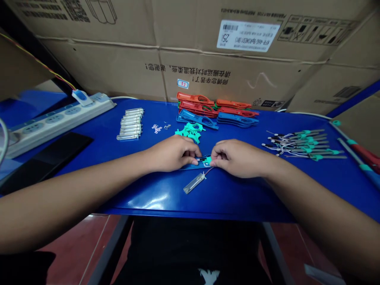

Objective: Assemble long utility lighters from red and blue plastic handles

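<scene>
In front of me a blue plastic casing half (191, 166) lies on the table, partly hidden by my hands. My left hand (178, 153) is closed on its left part, thumb and fingers pressed together. At the casing's right end, my right hand (233, 159) pinches at a green plastic trigger piece (207, 160) seated in it; its fingertips partly cover the grip. A small black part and a white wire show inside the casing. Just below rests a clear lighter fuel tank (194, 183), with a thin wire running up toward my right fingers.
Behind are loose green triggers (190, 131), stacked red and blue casings (197, 109), tiny metal parts (167, 126) and clear tanks (130, 123). Wired metal tubes (311, 144) lie right. A power strip (59, 122) and black slab (47, 158) sit left; a cardboard box (118, 67) walls the back.
</scene>
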### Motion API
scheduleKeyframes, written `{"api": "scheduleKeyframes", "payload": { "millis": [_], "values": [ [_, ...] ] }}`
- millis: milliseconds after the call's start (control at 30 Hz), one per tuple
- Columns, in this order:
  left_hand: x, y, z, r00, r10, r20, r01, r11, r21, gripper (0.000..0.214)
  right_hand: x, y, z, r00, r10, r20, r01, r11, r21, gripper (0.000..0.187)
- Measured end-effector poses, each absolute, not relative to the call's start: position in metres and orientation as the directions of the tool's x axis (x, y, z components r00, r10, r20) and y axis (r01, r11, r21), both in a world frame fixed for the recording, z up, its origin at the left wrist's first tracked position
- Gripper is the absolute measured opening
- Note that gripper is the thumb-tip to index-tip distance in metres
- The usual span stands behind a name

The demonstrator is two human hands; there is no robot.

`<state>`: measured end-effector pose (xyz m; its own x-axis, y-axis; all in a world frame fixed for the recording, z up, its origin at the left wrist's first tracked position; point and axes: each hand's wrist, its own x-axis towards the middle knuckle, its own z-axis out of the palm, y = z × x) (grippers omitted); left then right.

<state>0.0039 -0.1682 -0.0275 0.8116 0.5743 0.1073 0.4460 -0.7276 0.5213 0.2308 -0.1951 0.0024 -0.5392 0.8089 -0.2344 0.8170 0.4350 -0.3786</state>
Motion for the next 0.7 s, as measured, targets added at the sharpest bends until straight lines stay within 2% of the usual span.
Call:
{"api": "scheduleKeyframes", "payload": {
  "millis": [367,567,700],
  "values": [
    [0.009,-0.171,-0.029,0.763,0.637,0.111,0.498,-0.689,0.527,0.009,0.234,-0.196,-0.001,-0.640,0.758,-0.123,0.741,0.566,-0.362,0.011],
    [0.003,-0.171,-0.025,0.790,0.605,0.100,0.473,-0.705,0.529,0.013,0.256,-0.190,0.008,-0.784,0.613,-0.098,0.600,0.707,-0.373,0.013],
    [0.002,-0.171,-0.026,0.796,0.598,0.091,0.462,-0.698,0.547,0.014,0.262,-0.192,0.005,-0.830,0.557,-0.031,0.529,0.769,-0.359,0.018]
  ]
}}
